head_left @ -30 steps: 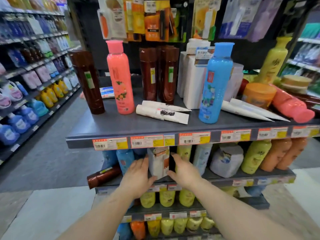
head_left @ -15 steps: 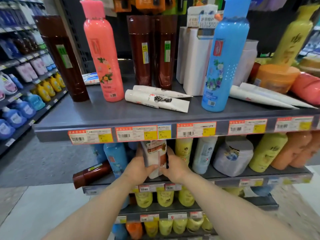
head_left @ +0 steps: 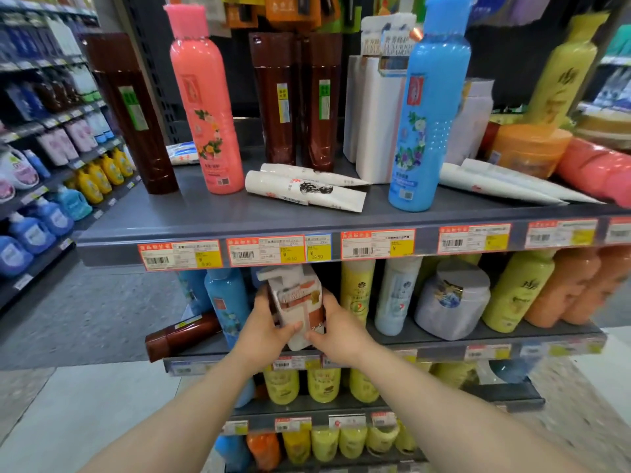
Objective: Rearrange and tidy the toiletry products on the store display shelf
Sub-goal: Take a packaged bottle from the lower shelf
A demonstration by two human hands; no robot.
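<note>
A white and brown pump bottle (head_left: pixel 296 302) stands tilted at the front of the second shelf (head_left: pixel 444 343). My left hand (head_left: pixel 264 326) grips its left side and my right hand (head_left: pixel 336 327) grips its right side, thumbs across the front. On the top shelf (head_left: pixel 191 220) stand a pink bottle (head_left: pixel 205 114), a blue bottle (head_left: pixel 426 114), dark brown bottles (head_left: pixel 297 100) and white boxes (head_left: pixel 375 117). White tubes (head_left: pixel 304 191) lie flat there. A brown bottle (head_left: pixel 184 334) lies on its side left of my hands.
Yellow, white, lilac and orange containers (head_left: pixel 450 302) fill the second shelf to the right. Yellow bottles (head_left: pixel 304 384) line the lower shelves. An aisle shelf (head_left: pixel 41 158) with blue and yellow jugs runs along the left. Grey floor (head_left: pixel 85 319) lies between.
Both hands closed round the white and brown pump bottle and pulled it forward and tilted it. The view moved closer to the shelf.
</note>
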